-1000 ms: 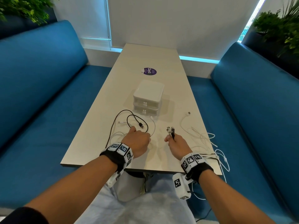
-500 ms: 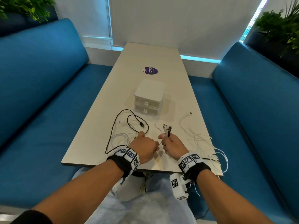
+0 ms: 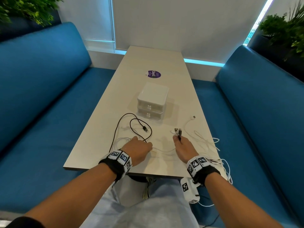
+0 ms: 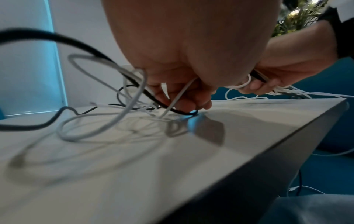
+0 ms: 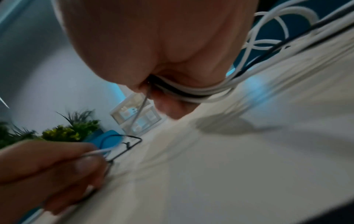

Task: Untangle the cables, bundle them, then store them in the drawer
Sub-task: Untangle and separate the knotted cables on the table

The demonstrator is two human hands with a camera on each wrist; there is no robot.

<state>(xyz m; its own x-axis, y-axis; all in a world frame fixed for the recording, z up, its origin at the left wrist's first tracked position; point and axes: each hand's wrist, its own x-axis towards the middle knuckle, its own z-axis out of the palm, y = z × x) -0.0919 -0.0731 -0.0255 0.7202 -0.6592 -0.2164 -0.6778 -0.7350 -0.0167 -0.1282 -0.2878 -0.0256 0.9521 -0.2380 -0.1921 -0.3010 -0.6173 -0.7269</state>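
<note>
A black cable (image 3: pixel 131 124) loops on the beige table (image 3: pixel 164 66) in front of a white two-drawer box (image 3: pixel 152 102), both drawers closed. Thin white cables (image 3: pixel 195 134) trail to the right and over the table's near right corner. My left hand (image 3: pixel 139 148) is curled near the table's front, pinching a white cable (image 4: pixel 178 97) with the black cable (image 4: pixel 149 94) passing under its fingers. My right hand (image 3: pixel 182 145) grips a bunch of cable ends, white and black, whose plugs (image 3: pixel 177 131) stick up; the bunch (image 5: pixel 191 94) runs through its fist. A slack white strand (image 3: pixel 164 150) joins both hands.
Blue benches (image 3: pixel 41 96) flank the table on both sides. A purple round sticker (image 3: pixel 153 74) lies beyond the drawer box. Plants (image 3: pixel 283 30) stand behind the benches. Cable loops hang off the table's right corner toward the right bench (image 3: pixel 228 170).
The hands came close together half a second ago; now they have drawn apart again, the right hand going right with its bunch, the left going left, a white strand stretched between them.
</note>
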